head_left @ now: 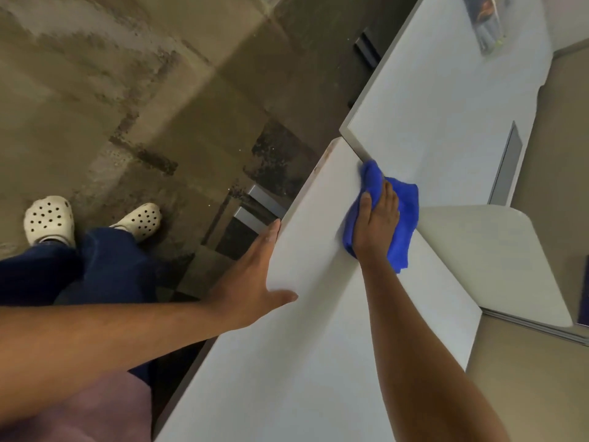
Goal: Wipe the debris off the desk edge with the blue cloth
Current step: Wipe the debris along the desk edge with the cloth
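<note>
A white desk (312, 346) runs diagonally from bottom centre to upper right. My right hand (377, 221) presses a bunched blue cloth (403, 218) flat on the desk top, near the seam where a second white desk (430, 106) meets it. The cloth's front tip touches that seam. My left hand (255, 275) lies against the desk's left edge, fingers stretched along the rim and thumb resting on top. Small brownish specks (318, 165) show on the desk's edge near its far corner.
A stained concrete floor (111, 90) lies to the left, with my legs and white clogs (47, 220) on it. A grey desk leg (255, 212) sits under the edge. A rounded white panel (497, 250) lies to the right. A dark printed item (487, 23) rests on the far desk.
</note>
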`<action>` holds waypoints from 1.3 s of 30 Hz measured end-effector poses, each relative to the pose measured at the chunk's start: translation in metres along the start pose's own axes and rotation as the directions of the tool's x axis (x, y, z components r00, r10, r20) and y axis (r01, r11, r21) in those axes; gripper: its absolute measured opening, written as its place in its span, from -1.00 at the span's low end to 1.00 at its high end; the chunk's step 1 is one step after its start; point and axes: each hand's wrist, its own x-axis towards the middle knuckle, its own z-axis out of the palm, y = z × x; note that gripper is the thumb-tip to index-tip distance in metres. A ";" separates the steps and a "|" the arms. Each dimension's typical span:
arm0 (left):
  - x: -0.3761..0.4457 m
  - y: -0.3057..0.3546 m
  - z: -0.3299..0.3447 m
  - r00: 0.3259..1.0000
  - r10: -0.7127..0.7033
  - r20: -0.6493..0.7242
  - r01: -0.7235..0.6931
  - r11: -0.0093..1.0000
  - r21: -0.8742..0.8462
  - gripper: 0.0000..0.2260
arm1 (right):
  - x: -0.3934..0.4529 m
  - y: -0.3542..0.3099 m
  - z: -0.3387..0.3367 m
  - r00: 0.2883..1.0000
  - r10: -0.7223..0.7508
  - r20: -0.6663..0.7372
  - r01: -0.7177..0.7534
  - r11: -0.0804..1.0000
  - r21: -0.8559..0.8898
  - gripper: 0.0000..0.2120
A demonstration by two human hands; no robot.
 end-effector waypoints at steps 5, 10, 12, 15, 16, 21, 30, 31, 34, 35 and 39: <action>-0.001 0.001 -0.002 1.000 0.010 -0.002 -0.010 1.000 -0.012 0.08 | 0.019 -0.069 0.027 0.981 -0.192 -0.037 0.192 0.981 -0.012 -0.49; -0.001 0.001 -0.002 1.000 0.023 -0.008 -0.023 0.999 0.026 0.10 | 0.030 -0.079 0.038 0.946 -0.311 -0.097 0.310 0.950 -0.019 -0.55; -0.001 0.001 -0.003 1.000 0.030 0.008 -0.030 0.999 0.013 0.10 | 0.026 -0.051 0.028 0.939 -0.330 -0.096 0.339 0.935 0.104 -0.58; -0.002 0.002 -0.003 0.999 0.036 0.029 -0.036 0.999 0.008 0.09 | 0.022 0.007 0.002 0.979 -0.187 -0.078 0.194 0.976 0.102 -0.52; -0.002 0.002 -0.004 0.999 0.031 0.030 -0.031 0.999 0.011 0.09 | 0.022 0.023 -0.005 0.990 -0.124 -0.067 0.131 0.987 0.098 -0.51; -0.003 0.002 -0.003 1.000 0.006 0.010 -0.006 1.000 -0.013 0.11 | 0.019 0.002 0.005 0.985 0.160 -0.062 -0.160 0.987 0.011 -0.54; -0.003 -0.004 0.007 0.990 -0.113 -0.086 0.104 0.989 -0.107 0.11 | -0.108 -0.024 0.033 0.972 -0.215 0.096 0.220 0.975 -0.037 -0.44; -0.003 -0.004 0.007 0.991 -0.112 -0.075 0.104 0.989 -0.108 0.08 | -0.103 -0.020 0.031 0.967 -0.231 0.105 0.237 0.971 -0.041 -0.44; -0.001 -0.002 0.004 0.995 -0.100 -0.025 0.097 0.989 -0.111 0.03 | -0.067 -0.017 0.024 0.958 -0.253 0.135 0.261 0.964 -0.042 -0.41; -0.002 -0.001 0.003 0.995 -0.102 -0.011 0.100 0.989 -0.108 0.03 | -0.053 -0.018 0.022 0.959 -0.248 0.137 0.255 0.967 -0.030 -0.40; -0.004 0.004 0.000 0.995 -0.102 0.007 0.103 0.990 -0.097 0.07 | -0.001 -0.031 0.019 0.986 -0.153 0.063 0.153 0.988 0.011 -0.40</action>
